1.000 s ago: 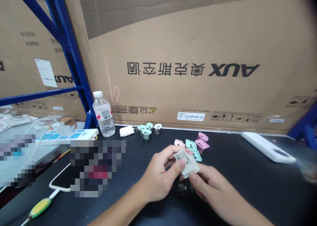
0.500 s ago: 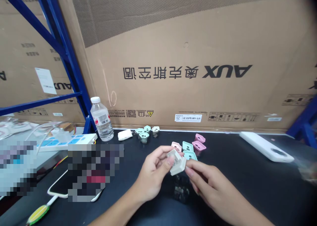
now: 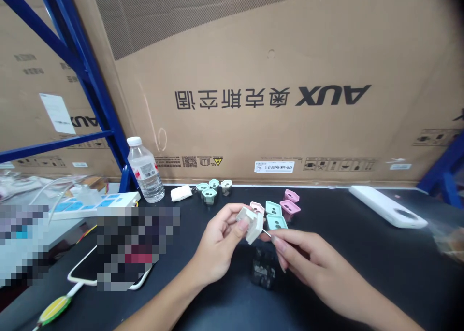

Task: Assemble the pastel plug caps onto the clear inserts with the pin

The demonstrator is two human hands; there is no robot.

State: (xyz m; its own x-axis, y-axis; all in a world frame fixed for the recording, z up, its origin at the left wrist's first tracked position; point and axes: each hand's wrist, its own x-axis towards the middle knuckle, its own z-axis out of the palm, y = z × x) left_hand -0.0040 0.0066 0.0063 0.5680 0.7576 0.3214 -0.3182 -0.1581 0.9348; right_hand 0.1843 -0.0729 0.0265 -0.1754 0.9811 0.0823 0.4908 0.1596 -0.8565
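My left hand (image 3: 223,241) grips a small off-white plastic piece (image 3: 255,228) between thumb and fingers, its stepped side tilted up. My right hand (image 3: 304,258) pinches a thin metal rod (image 3: 267,233) whose far end meets the right side of that piece; the rest is hidden by the fingers, so its kind does not show. Just behind the hands are mint-green plastic pieces (image 3: 273,208), a pale pink piece (image 3: 257,208) and two darker pink pieces (image 3: 290,207). Below them on the black tabletop lies a dark, see-through plastic object (image 3: 264,269).
Farther back stand several mint pieces (image 3: 209,195), a cream piece (image 3: 226,186), a white block (image 3: 181,193) and a water bottle (image 3: 147,171). A power strip (image 3: 97,204) and phone (image 3: 85,266) are left. At right lies a white phone-shaped object (image 3: 387,207). A large carton (image 3: 232,133) closes the back.
The off-white piece has turned and shifted slightly left in my left hand. The metal rod now shows between it and my right fingers. The view has moved slightly.
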